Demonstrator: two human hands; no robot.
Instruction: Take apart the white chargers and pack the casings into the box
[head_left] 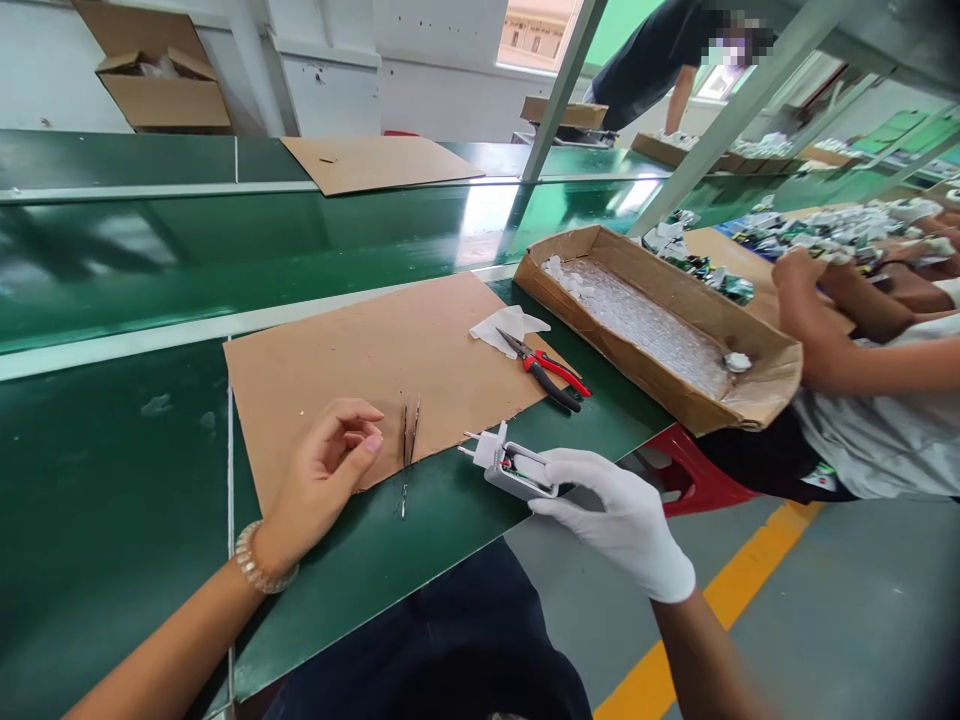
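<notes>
My right hand [619,515], in a white glove, grips a white plug housing [517,472] by its right end. The housing is open on top, with small green and red parts inside, and its metal pins point left. My left hand [321,480] is bare, with a beaded bracelet at the wrist; its fingers are loosely curled and apart, holding nothing, over the cardboard sheet's lower edge. Between my hands, metal tweezers [407,450] lie across the edge of the cardboard sheet [337,370]. Red-and-black pliers [547,372] rest partly on a white scrap [499,325] behind the housing.
A long cardboard tray [637,340] lined with bubble wrap holds a small white piece at the right. Beyond it are piled circuit parts [697,265] and a co-worker's arms [862,340]. A red stool [694,475] stands below the table edge. Slanted metal posts rise behind.
</notes>
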